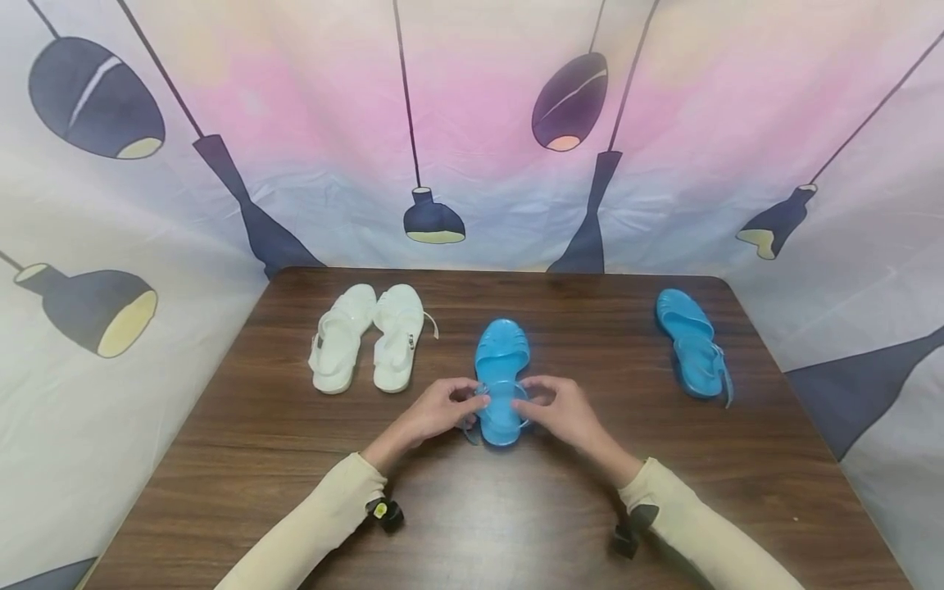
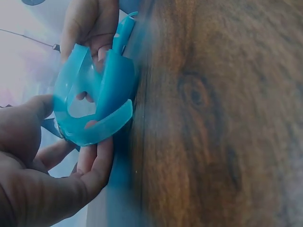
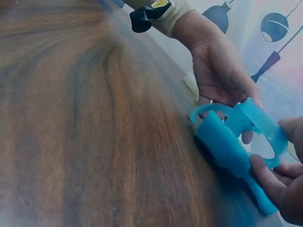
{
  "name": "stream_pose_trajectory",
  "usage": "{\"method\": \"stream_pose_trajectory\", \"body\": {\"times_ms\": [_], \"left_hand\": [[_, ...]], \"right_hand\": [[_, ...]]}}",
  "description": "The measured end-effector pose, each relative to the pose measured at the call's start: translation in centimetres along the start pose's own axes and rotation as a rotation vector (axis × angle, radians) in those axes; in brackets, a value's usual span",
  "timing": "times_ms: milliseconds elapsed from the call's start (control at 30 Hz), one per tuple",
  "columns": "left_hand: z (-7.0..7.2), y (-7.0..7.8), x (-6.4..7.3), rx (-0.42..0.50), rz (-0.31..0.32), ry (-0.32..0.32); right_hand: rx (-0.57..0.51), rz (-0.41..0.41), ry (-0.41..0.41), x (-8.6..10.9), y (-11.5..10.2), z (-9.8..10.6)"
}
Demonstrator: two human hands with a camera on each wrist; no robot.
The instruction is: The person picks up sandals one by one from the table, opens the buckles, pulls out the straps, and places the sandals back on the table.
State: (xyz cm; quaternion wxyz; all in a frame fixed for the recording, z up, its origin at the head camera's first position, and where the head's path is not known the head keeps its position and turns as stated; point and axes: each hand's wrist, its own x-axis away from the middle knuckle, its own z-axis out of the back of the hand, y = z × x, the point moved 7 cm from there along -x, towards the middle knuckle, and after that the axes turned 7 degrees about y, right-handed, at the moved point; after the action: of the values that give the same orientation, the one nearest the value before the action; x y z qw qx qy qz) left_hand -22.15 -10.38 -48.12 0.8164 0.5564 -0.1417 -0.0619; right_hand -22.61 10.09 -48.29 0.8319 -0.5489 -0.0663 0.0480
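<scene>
A blue jelly sandal [image 1: 503,348] points toe-away at the middle of the table, between both hands. My left hand [image 1: 442,406] grips its left side near the ankle strap, thumb on top. On the opposite side my right hand [image 1: 558,411] pinches the sandal near the strap, its thumb over the heel part. The left wrist view shows the sandal heel-on, its loose strap end [image 2: 111,125] curving out past the left fingertips. In the right wrist view the heel [image 3: 222,144] is close over the table, with the right thumb pressed against it.
A second blue sandal [image 1: 696,348] lies at the right of the brown wooden table [image 1: 295,459], its strap hanging out. Two white sandals [image 1: 338,344] stand side by side at the back left. Behind the table hangs a cloth [image 1: 487,106] printed with lamps.
</scene>
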Motion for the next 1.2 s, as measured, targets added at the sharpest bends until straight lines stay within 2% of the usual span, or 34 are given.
{"method": "stream_pose_trajectory", "body": {"times_ms": [133,233,400,500,633,800,933,1200], "left_hand": [[0.1,-0.3,0.1,-0.022,-0.017,-0.023],[0.4,-0.3,0.1,-0.031,-0.033,-0.024],[0.8,-0.8,0.2,-0.044,-0.007,-0.006],[0.8,-1.1,0.4,-0.055,0.014,0.001],[0.7,-1.3,0.7,-0.051,0.027,-0.008],[0.6,-1.4,0.8,-0.026,0.035,-0.017],[0.5,-1.7,0.9,-0.006,0.042,-0.024],[0.5,-2.0,1.2,0.025,0.055,-0.01]], "right_hand": [[0.005,-0.016,-0.038,-0.1,0.4,-0.1],[0.065,0.022,-0.046,-0.5,0.1,0.2],[0.215,0.166,-0.028,-1.3,-1.6,0.7],[0.295,0.254,-0.047,-1.8,-2.6,0.3],[0.38,0.372,-0.102,-2.7,-3.6,-0.8],[0.426,0.48,-0.198,-3.7,-4.9,-2.6],[0.445,0.511,-0.291,-4.4,-5.4,-3.7],[0.428,0.49,-0.436,-5.2,-4.8,-4.6]]}}
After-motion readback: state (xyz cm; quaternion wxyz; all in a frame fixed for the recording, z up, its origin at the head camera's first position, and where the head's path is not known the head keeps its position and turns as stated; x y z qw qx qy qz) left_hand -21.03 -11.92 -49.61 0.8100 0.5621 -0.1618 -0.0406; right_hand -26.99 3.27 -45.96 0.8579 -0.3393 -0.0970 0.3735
